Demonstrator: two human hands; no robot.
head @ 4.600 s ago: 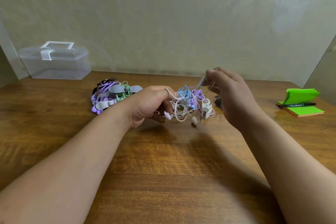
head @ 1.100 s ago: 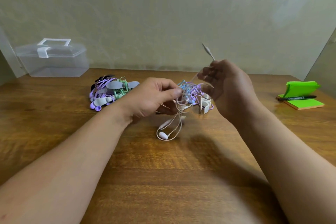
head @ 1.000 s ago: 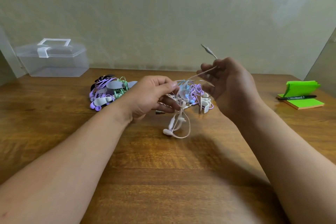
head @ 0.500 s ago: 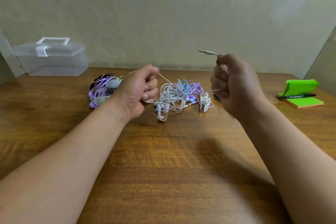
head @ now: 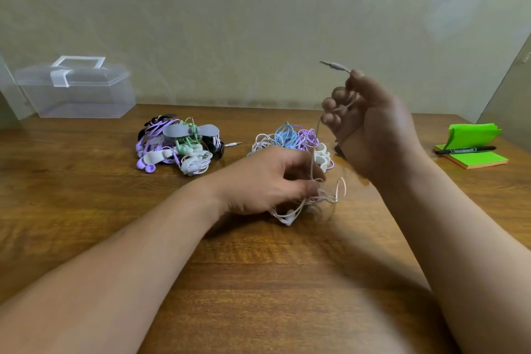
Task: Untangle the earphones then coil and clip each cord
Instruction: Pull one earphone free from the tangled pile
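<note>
the thin pale pink earphone cord (head: 316, 198) is stretched between both hands, just near of the tangled heap of blue, purple and white cords (head: 287, 138). its plug end is gripped in the curled fingers of the raised right hand (head: 370, 129), seemingly to keep the strand taut. the loose loops are pinched by the left hand (head: 267, 181), low over the brown wooden table (head: 258, 282). clipped cord bundles (head: 178, 146) are piled further left.

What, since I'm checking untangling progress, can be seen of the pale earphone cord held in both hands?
The pale earphone cord is thin, whitish-pink, rubbery-looking. Its metal jack plug pokes out above the right hand, whose curled fingers grip it. One strand runs down to the left hand, which pinches loose loops; an earbud hangs below, near the table.
</note>
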